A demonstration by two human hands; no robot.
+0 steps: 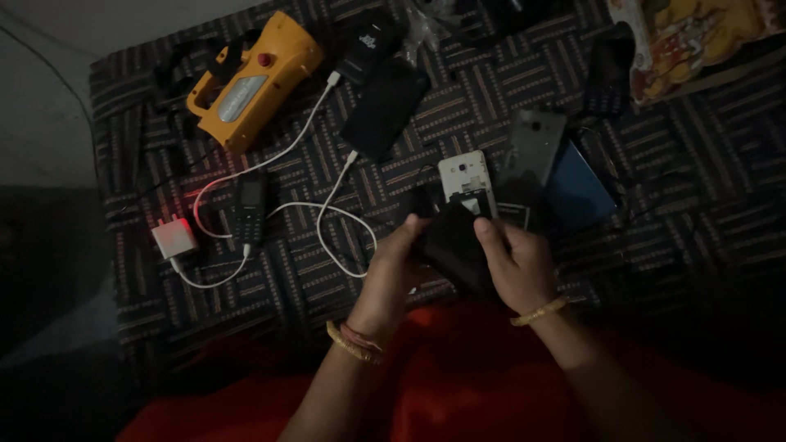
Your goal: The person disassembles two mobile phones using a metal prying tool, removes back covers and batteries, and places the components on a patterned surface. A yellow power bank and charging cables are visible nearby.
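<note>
My left hand (391,274) and my right hand (516,266) both grip a flat black object (452,243), likely a phone part or cover, just above my red-clothed lap. My right thumb presses on its top edge. Directly beyond it lies an opened white phone body (464,174) with its back exposed. The light is dim and the black object's details are hard to make out.
On the patterned mat (311,278) lie a yellow torch-like device (250,78), a black keypad phone (250,209), a white charger (173,239) with white cables (336,229), a black phone (383,106), a grey back cover (536,143), and a blue-screened phone (580,192).
</note>
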